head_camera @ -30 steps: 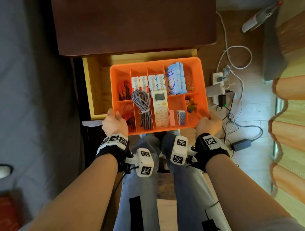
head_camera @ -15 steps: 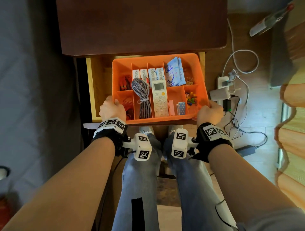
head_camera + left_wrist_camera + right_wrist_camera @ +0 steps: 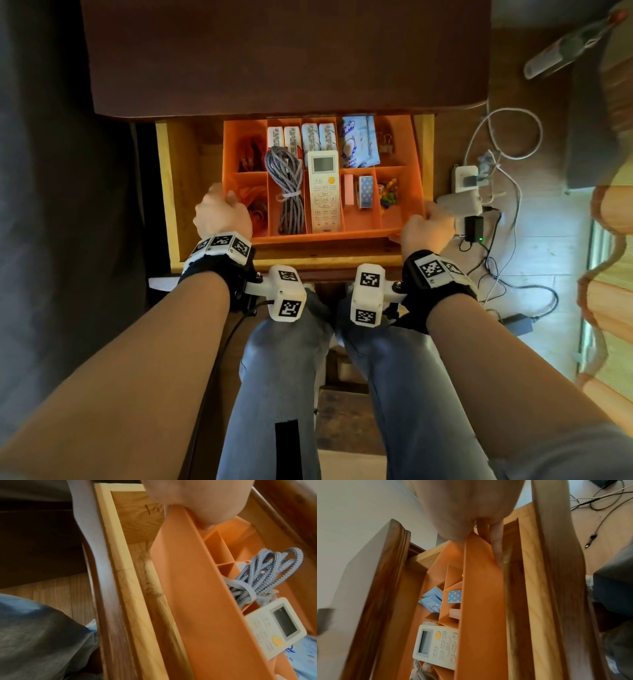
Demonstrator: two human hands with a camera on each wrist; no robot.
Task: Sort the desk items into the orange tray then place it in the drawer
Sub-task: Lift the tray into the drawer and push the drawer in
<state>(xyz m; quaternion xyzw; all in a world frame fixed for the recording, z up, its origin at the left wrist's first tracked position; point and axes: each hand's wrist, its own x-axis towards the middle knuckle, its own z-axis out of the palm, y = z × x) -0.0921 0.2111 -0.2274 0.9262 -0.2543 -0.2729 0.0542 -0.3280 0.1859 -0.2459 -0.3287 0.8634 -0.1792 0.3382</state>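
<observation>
The orange tray sits down inside the open wooden drawer, its far end under the dark desktop. It holds a white remote, a coiled grey cable, blue tissue packs, white packets, clips and pins. My left hand grips the tray's near left corner. My right hand grips the near right corner, fingers down the outer wall.
A power strip with chargers and tangled cables lies on the floor right of the drawer. My knees in jeans are just in front of the drawer front. A dark surface runs along the left.
Both hands have carried the tray forward and lowered it from above the drawer front down into the drawer. The grip at both near corners is unchanged.
</observation>
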